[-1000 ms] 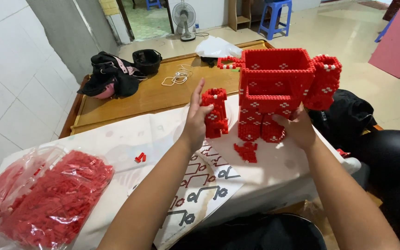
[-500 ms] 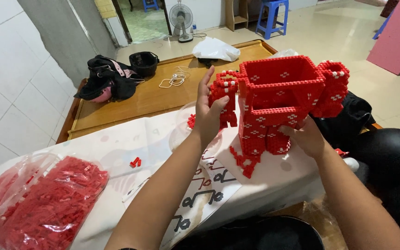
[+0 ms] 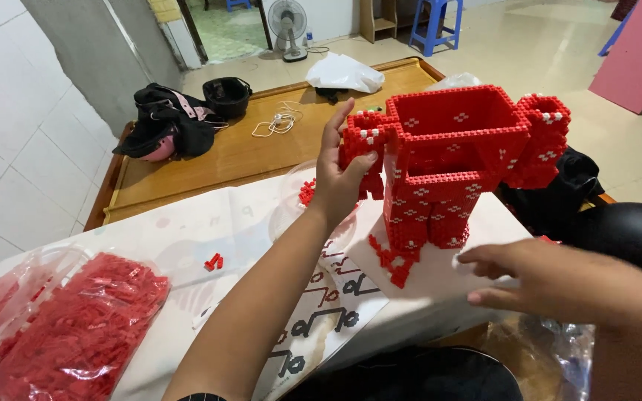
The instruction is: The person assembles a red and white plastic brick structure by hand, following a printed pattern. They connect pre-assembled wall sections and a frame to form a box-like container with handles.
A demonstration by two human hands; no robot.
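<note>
A large red brick figure (image 3: 451,167) with white dots stands on the white paper-covered table (image 3: 187,245), its hollow top open. My left hand (image 3: 339,174) grips the figure's left arm block (image 3: 362,145), pressing it against the body. My right hand (image 3: 529,278) hovers low at the right, apart from the figure, with a small white piece at its fingertips near the figure's feet. A few loose red bricks (image 3: 391,263) lie at the base.
A clear bag of red bricks (image 3: 61,327) lies at the left. Two loose red bricks (image 3: 214,261) sit mid-table. Behind is a wooden platform (image 3: 247,160) with a black bag (image 3: 165,130), a cable and a white plastic bag (image 3: 345,73). A fan and blue stool stand beyond.
My left hand brought the separate red arm block up against the figure's left side. My right hand let go of the figure's base and drew back toward me.
</note>
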